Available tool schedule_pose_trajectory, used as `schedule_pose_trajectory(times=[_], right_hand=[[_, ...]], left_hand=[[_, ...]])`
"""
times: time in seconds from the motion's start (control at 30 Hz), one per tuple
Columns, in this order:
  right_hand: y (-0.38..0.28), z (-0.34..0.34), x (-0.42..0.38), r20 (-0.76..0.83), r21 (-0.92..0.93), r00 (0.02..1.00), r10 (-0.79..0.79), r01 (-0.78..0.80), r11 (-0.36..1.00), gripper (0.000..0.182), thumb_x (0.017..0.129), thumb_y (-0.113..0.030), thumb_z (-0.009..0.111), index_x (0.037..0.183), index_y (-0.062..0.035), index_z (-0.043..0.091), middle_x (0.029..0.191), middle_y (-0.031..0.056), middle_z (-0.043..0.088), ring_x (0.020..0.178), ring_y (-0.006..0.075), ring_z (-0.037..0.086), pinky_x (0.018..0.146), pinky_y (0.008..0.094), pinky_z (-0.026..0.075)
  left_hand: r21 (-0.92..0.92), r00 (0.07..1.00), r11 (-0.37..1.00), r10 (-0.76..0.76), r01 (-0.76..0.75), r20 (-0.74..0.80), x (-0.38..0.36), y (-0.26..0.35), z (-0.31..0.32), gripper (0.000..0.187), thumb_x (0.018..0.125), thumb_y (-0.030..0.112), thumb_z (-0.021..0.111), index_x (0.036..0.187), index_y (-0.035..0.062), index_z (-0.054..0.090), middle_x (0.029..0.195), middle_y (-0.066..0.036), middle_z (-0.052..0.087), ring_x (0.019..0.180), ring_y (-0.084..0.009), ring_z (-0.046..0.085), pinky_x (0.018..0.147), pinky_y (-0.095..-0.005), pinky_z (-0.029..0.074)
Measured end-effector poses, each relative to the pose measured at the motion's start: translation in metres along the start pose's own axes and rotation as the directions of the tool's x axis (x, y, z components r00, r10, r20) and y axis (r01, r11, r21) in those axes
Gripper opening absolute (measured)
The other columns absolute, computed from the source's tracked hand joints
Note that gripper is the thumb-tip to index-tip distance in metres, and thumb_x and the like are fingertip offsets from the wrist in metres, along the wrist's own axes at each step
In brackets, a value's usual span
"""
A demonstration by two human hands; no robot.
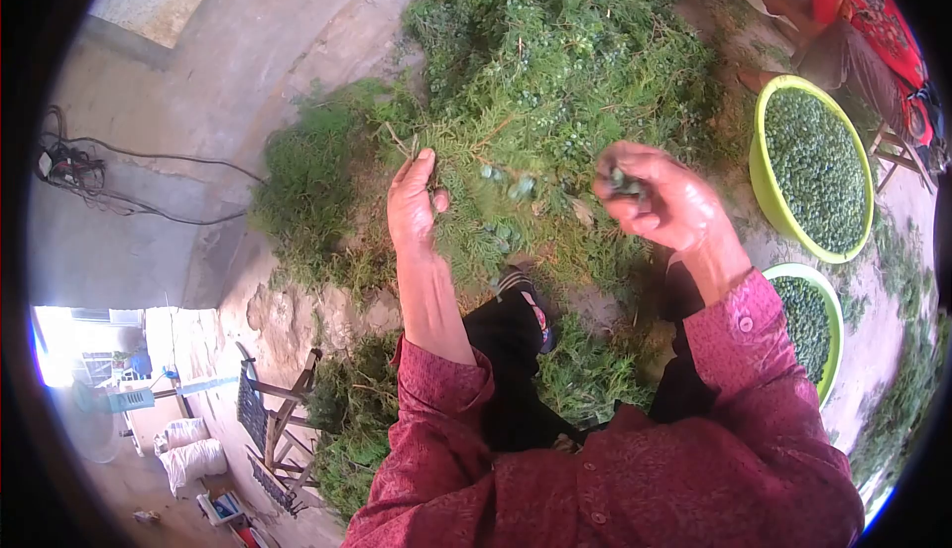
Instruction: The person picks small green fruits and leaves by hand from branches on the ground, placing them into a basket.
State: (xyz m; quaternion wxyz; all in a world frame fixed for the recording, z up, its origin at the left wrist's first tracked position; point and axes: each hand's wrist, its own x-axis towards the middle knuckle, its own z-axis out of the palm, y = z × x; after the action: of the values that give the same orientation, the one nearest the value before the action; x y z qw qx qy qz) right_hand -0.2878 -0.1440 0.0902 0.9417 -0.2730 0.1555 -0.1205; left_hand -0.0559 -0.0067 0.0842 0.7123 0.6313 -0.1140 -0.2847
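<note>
Foliage (570, 62) lies heaped at 12 o'clock as a left hand (411, 213), at 10 o'clock, pinches a leafy sprig (466, 146) between thumb and fingers. At 2 o'clock, the right hand (674, 201) curls around small green berries (625, 186), their number blurred. Two basins of berries stand beyond it, the larger basin (760, 166) between 2 and 3 o'clock, the smaller basin (837, 335) near 4. A firm pinch by the woody end should steady the sprig; light fingertips would likely spare the fruit from bruising, and a cupped palm should spill fewer.
</note>
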Motion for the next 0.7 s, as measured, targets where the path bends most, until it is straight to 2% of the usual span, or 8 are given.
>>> schedule_pose_trajectory(times=[0.13, 0.23, 0.33, 0.43, 0.5, 0.57, 0.63, 0.7], right_hand=[[0.009, -0.001, 0.013, -0.048, -0.004, 0.998, 0.036, -0.037, 0.999, 0.022, 0.084, -0.016, 0.055, 0.1, -0.0022, 0.049, 0.087, 0.0113, 0.054, 0.061, 0.0132, 0.051, 0.037, 0.0153, 0.032], [0.013, 0.006, 0.019, -0.014, 0.05, 1.0, -0.004, 0.005, 0.999, 0.021, 0.083, -0.012, 0.056, 0.1, -0.0028, 0.048, 0.086, 0.0092, 0.054, 0.063, 0.0135, 0.054, 0.037, 0.0156, 0.032], [0.016, 0.009, 0.024, 0.012, 0.009, 1.0, -0.021, 0.021, 1.0, 0.024, 0.081, -0.008, 0.058, 0.102, -0.0033, 0.048, 0.085, 0.0068, 0.053, 0.063, 0.0135, 0.056, 0.037, 0.016, 0.032], [0.013, 0.014, 0.023, -0.037, 0.041, 0.999, -0.008, 0.009, 0.999, 0.023, 0.08, -0.008, 0.06, 0.1, -0.0042, 0.048, 0.084, 0.0049, 0.053, 0.059, 0.0138, 0.056, 0.037, 0.0163, 0.031], [0.014, 0.009, 0.026, -0.031, 0.017, 0.999, -0.007, 0.008, 1.0, 0.022, 0.08, -0.008, 0.06, 0.099, -0.0043, 0.048, 0.083, 0.0049, 0.053, 0.058, 0.0144, 0.056, 0.037, 0.0166, 0.031], [0.014, 0.012, 0.026, -0.026, -0.009, 1.0, -0.006, 0.006, 1.0, 0.022, 0.08, -0.008, 0.06, 0.098, -0.0044, 0.048, 0.083, 0.0049, 0.053, 0.057, 0.0149, 0.057, 0.037, 0.017, 0.031], [0.012, 0.023, 0.02, -0.132, 0.073, 0.991, -0.018, 0.028, 0.997, 0.021, 0.08, -0.008, 0.06, 0.096, -0.0043, 0.048, 0.083, 0.0051, 0.053, 0.057, 0.0156, 0.057, 0.037, 0.0174, 0.032], [0.013, 0.022, 0.02, -0.106, 0.132, 0.994, -0.008, 0.022, 0.991, 0.022, 0.08, -0.007, 0.06, 0.097, -0.0038, 0.047, 0.084, 0.0061, 0.053, 0.058, 0.0161, 0.057, 0.037, 0.0174, 0.032]], left_hand=[[-0.043, 0.997, 0.998, -0.044, 0.047, 0.065, 0.002, 0.0, 0.005, 0.018, 0.079, 0.02, 0.064, 0.084, 0.0055, 0.056, 0.072, 0.002, 0.051, 0.054, -0.0052, 0.041, 0.04, -0.0208, 0.029], [-0.027, 0.997, 0.998, -0.058, 0.059, 0.042, -0.005, 0.0, 0.016, 0.017, 0.078, 0.019, 0.065, 0.083, 0.0065, 0.055, 0.069, 0.003, 0.051, 0.054, -0.005, 0.042, 0.038, -0.0213, 0.029], [-0.042, 0.998, 0.998, -0.044, 0.046, 0.047, -0.006, -0.007, 0.02, 0.016, 0.077, 0.017, 0.066, 0.083, 0.0068, 0.054, 0.07, 0.002, 0.053, 0.054, -0.005, 0.044, 0.037, -0.0211, 0.03], [-0.077, 0.998, 0.996, -0.048, 0.051, 0.039, -0.005, -0.008, 0.024, 0.017, 0.077, 0.015, 0.066, 0.084, 0.006, 0.054, 0.072, 0.001, 0.055, 0.055, -0.0051, 0.045, 0.037, -0.0208, 0.031], [-0.065, 0.993, 0.997, -0.037, 0.045, 0.116, -0.003, -0.008, 0.02, 0.019, 0.077, 0.015, 0.066, 0.087, 0.0052, 0.053, 0.074, 0.0, 0.057, 0.055, -0.0054, 0.046, 0.037, -0.0206, 0.031], [-0.059, 0.995, 0.998, -0.031, 0.037, 0.092, -0.006, -0.008, 0.021, 0.019, 0.077, 0.015, 0.066, 0.088, 0.0052, 0.054, 0.074, 0.0, 0.057, 0.055, -0.0055, 0.046, 0.037, -0.0205, 0.031], [-0.051, 0.997, 0.998, -0.026, 0.03, 0.069, -0.008, -0.007, 0.022, 0.019, 0.077, 0.015, 0.066, 0.088, 0.0052, 0.054, 0.073, 0.0, 0.057, 0.055, -0.0056, 0.046, 0.038, -0.0204, 0.031], [-0.045, 0.999, 0.999, -0.028, 0.03, 0.04, -0.007, -0.005, 0.022, 0.018, 0.077, 0.014, 0.065, 0.088, 0.005, 0.055, 0.073, 0.0, 0.056, 0.054, -0.0056, 0.046, 0.038, -0.0204, 0.031]])
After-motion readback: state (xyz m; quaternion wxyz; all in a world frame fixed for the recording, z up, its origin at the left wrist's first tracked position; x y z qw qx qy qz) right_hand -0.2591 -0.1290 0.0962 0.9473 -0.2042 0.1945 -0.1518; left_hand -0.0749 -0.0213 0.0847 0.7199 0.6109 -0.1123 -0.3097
